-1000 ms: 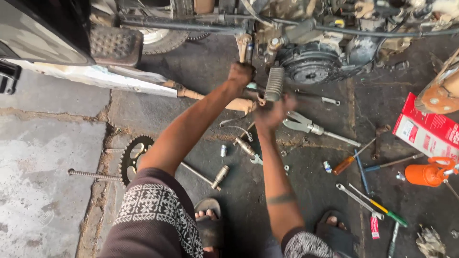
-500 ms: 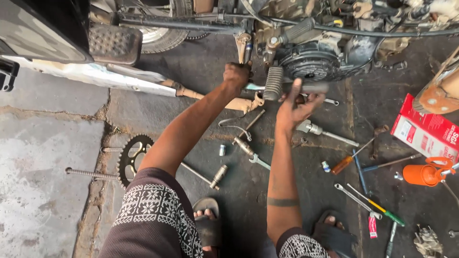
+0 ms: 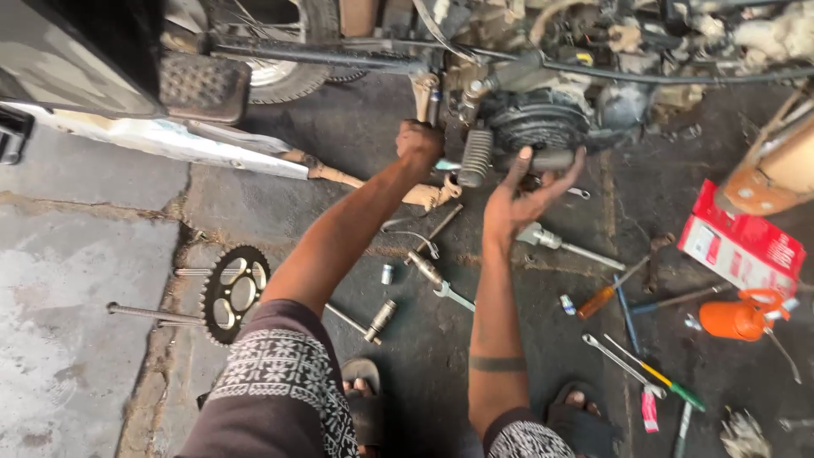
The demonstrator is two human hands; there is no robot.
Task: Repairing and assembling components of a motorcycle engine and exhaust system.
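Note:
I am squatting in front of a motorcycle engine (image 3: 538, 127) on a dark, oily floor. My left hand (image 3: 420, 142) is a closed fist at the engine's left side, apparently gripping a tool whose pale blue end (image 3: 446, 164) sticks out beside a ribbed rubber footpeg (image 3: 475, 157). My right hand (image 3: 526, 191) is palm up with fingers spread. Its fingertips touch a dark round bar (image 3: 553, 159) under the engine cover, and it holds nothing.
A chain sprocket (image 3: 233, 293) and a long axle rod (image 3: 144, 314) lie at the left. Sockets (image 3: 386, 273), spanners (image 3: 615, 356), a ratchet (image 3: 564, 246) and screwdrivers (image 3: 606, 297) are scattered around my sandalled feet. A red box (image 3: 742, 246) and an orange oil can (image 3: 738, 318) sit at the right.
My right hand has risen from near the footpeg and opened, reaching right to the bar under the engine. The left fist has stayed in place.

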